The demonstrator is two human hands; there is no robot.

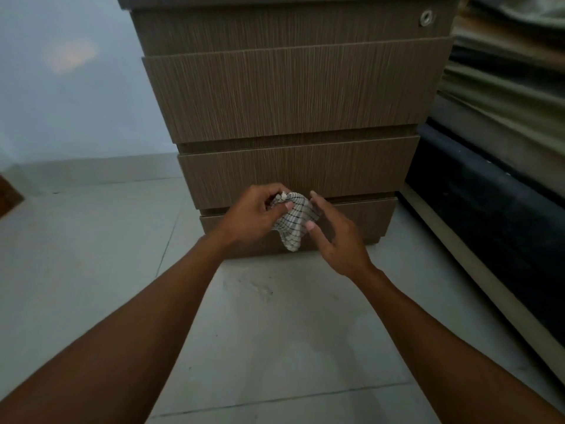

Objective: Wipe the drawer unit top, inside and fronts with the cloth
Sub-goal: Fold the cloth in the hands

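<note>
A brown wood-grain drawer unit (pixel 290 96) stands on the floor in front of me, with all its drawer fronts closed. A white cloth with a dark grid pattern (pixel 293 220) is bunched in front of the lowest drawers. My left hand (pixel 253 214) grips the cloth from the left, thumb pressed on its top. My right hand (pixel 333 237) touches the cloth's right side with fingers spread, thumb tip against the fabric. Both hands hover just in front of the bottom drawer front (pixel 360 218).
Pale floor tiles (pixel 275 325) spread below my arms, with a dusty smudge near the unit's base. A dark bed base (pixel 489 215) with bedding stands close on the right. A light wall (pixel 67 87) is on the left. A round lock (pixel 427 17) sits on the top drawer.
</note>
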